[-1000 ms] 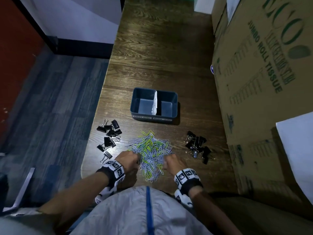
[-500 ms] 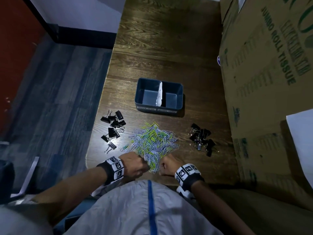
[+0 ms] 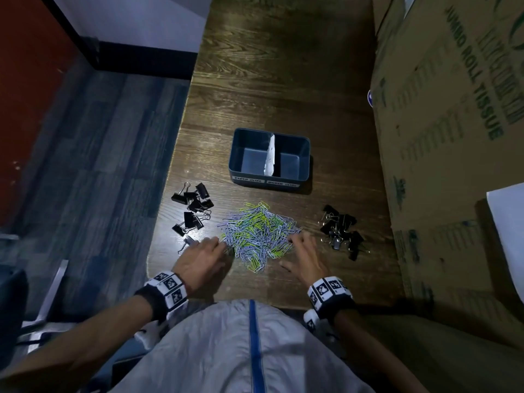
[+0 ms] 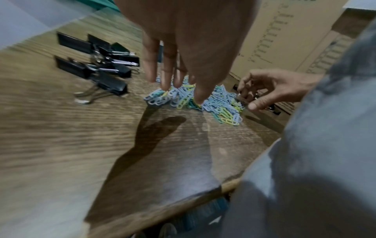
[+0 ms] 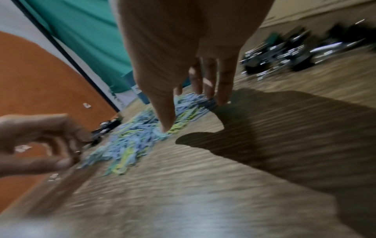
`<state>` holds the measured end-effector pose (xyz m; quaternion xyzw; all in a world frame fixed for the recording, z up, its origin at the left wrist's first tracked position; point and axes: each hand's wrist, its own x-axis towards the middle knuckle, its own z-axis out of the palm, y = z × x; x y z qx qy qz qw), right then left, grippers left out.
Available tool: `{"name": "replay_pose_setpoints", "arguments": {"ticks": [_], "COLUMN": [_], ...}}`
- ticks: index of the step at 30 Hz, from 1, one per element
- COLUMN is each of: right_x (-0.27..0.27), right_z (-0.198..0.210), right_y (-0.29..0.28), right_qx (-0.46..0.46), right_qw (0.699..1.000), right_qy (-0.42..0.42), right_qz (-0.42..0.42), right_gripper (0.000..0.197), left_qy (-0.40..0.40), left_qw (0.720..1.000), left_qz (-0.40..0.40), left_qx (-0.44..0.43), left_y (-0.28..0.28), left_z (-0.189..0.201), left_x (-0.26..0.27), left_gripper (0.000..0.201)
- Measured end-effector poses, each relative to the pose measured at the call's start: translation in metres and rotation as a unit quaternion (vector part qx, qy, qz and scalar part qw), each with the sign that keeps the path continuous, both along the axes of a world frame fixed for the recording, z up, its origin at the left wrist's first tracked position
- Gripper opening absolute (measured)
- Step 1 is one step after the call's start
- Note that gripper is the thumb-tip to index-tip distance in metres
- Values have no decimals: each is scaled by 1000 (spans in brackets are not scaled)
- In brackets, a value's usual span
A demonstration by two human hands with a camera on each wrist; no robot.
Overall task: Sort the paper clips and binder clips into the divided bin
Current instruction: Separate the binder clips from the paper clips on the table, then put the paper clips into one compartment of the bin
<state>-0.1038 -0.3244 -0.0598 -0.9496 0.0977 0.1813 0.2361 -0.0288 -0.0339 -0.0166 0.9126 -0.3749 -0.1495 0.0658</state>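
A pile of blue and yellow-green paper clips [image 3: 258, 234] lies on the wooden table [image 3: 283, 80], in front of the dark blue divided bin [image 3: 304, 160]. Both bin compartments look empty, split by a white divider [image 3: 270, 158]. Black binder clips sit in two heaps, one left [image 3: 192, 208] and one right [image 3: 340, 231] of the pile. My left hand [image 3: 215, 249] has its fingers straight and touches the pile's left edge [image 4: 162, 98]. My right hand [image 3: 297, 245] is spread, fingertips at the pile's right edge [image 5: 183, 111]. Neither hand holds anything.
Large cardboard boxes [image 3: 453, 137] wall off the table's right side, close to the right binder clip heap. The table's left edge [image 3: 167, 222] drops to a blue-grey floor just beside the left heap. Bare wood stretches beyond the bin.
Half a second ago both hands were curled close together at the pile's near edge. They have since spread apart to the pile's two sides and their fingers have straightened.
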Motion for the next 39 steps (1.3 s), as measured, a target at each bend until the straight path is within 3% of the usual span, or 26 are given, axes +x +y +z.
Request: {"name": "replay_pose_setpoints", "arguments": {"ticks": [3, 6, 14, 18, 21, 23, 26, 28, 34, 39], "right_x": [4, 11, 32, 31, 32, 37, 50, 58, 66, 67], "right_z": [4, 1, -3, 4, 15, 21, 25, 26, 26, 31], "right_y": [-10, -5, 38, 34, 17, 9, 4, 10, 44, 42], "right_qx": [-32, -37, -13, 12, 5, -1, -19, -36, -44, -5], "right_qw": [997, 995, 998, 999, 999, 999, 998, 995, 994, 998], "right_qy": [54, 77, 45, 22, 3, 12, 48, 88, 85, 66], "right_qz": [-43, -46, -39, -44, -51, -49, -22, 10, 49, -16], "right_gripper": [102, 116, 92, 85, 86, 96, 109, 112, 102, 75], "left_qy": [65, 122, 164, 154, 85, 66, 113, 138, 135, 171], "left_qw": [994, 988, 981, 986, 996, 996, 985, 979, 984, 983], "left_qz": [43, 51, 99, 69, 37, 48, 78, 55, 48, 62], "left_qx": [71, 85, 14, -12, 9, 47, 100, 136, 111, 15], "left_y": [15, 6, -54, -50, -42, -39, -41, -49, -84, -82], "left_z": [-3, -9, -13, -13, -10, -11, -17, -19, -23, -16], "left_x": [14, 22, 19, 24, 29, 35, 43, 45, 45, 50], "left_gripper": [44, 59, 47, 57, 71, 90, 124, 131, 114, 66]}}
